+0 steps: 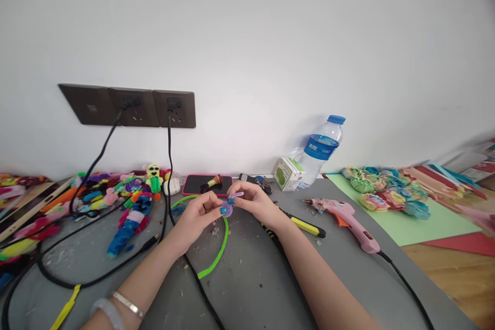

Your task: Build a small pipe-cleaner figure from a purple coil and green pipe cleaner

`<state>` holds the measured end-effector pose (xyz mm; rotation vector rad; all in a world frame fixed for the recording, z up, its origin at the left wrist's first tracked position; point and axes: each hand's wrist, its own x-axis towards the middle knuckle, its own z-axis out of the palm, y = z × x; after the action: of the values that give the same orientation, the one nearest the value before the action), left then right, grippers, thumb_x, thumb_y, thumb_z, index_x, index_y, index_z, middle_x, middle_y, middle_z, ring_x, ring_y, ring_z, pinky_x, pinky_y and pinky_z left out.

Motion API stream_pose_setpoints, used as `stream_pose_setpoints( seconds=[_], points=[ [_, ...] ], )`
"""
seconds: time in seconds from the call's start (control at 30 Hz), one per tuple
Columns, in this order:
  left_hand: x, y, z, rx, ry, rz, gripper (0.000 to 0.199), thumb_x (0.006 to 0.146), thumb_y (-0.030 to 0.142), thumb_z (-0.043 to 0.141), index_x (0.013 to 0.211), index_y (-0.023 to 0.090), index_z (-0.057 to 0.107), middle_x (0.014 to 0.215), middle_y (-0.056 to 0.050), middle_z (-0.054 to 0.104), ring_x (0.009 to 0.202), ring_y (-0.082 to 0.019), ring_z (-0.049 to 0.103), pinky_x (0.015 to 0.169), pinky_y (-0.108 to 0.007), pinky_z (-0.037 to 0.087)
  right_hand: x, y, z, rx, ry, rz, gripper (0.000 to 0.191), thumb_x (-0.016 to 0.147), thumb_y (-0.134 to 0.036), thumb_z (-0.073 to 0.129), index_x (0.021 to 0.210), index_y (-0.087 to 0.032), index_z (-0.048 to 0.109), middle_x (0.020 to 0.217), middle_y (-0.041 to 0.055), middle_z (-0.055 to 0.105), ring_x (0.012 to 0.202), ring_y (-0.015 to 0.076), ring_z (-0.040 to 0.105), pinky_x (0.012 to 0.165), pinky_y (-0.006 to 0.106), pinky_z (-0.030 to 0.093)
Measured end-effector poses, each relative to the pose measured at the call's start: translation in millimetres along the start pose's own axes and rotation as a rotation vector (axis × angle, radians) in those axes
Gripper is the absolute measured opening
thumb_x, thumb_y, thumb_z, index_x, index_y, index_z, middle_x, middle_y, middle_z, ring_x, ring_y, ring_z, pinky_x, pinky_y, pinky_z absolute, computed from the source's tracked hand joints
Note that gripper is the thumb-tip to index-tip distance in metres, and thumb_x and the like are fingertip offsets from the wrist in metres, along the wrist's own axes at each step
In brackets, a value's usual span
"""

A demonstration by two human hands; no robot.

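Note:
Above the middle of the grey table, my two hands meet around a small coiled purple pipe cleaner (227,210). My left hand (201,211) pinches its coil between thumb and forefinger. The loose upper end is gripped by the fingertips of my right hand (247,198). A bright green pipe cleaner (222,250) curves on the table below and behind the hands. Past my fingers lies a phone (191,184) with a pink edge and a small dark and yellow piece on it. A yellow and black utility knife (307,226) is partly hidden by my right forearm.
A pink glue gun (348,219) with a trailing cord lies right. A water bottle (320,149) and small box (288,174) stand by the wall. Colourful pipe-cleaner figures (133,221) and black cables (169,165) crowd the left. Paper flowers (386,193) rest on green paper (441,224).

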<state>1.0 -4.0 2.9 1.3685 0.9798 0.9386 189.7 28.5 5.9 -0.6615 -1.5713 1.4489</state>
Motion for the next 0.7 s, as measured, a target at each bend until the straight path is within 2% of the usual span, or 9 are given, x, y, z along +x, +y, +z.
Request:
stream_pose_setpoints(
  seconds=[0.2,0.47,0.7],
  points=[
    [0.3,-0.2,1.3,-0.042,0.026,-0.002,0.026,0.078,0.043,0.068,0.078,0.019,0.060,0.069,0.002,0.051,0.064,-0.012,0.045,0.058,-0.022,0.038,0.4,-1.0,0.9,0.011,0.017,0.019,0.021,0.078,-0.037,0.073,0.080,-0.019,0.062,0.080,0.0009,0.058,0.072,0.0137,0.051,0.069,0.028,0.041],
    [3.9,1.8,0.5,-0.393,0.213,-0.105,0.037,0.067,0.044,0.079,0.092,0.018,0.072,0.073,0.000,0.054,0.063,-0.009,0.044,0.063,-0.023,0.043,1.7,-3.2,-1.0,0.002,0.172,0.033,0.019,0.078,-0.035,0.070,0.080,-0.020,0.058,0.080,-0.0009,0.054,0.064,0.0114,0.049,0.062,0.026,0.041],
    [5.0,-0.1,0.9,-0.434,0.228,-0.107,0.042,0.061,0.042,0.084,0.094,0.019,0.073,0.087,-0.003,0.062,0.065,-0.009,0.047,0.065,-0.024,0.043,1.2,-1.6,-0.7,-0.046,0.117,0.012,0.017,0.078,-0.032,0.070,0.081,-0.019,0.059,0.080,0.0002,0.057,0.070,0.0127,0.049,0.066,0.027,0.040]
  ],
)
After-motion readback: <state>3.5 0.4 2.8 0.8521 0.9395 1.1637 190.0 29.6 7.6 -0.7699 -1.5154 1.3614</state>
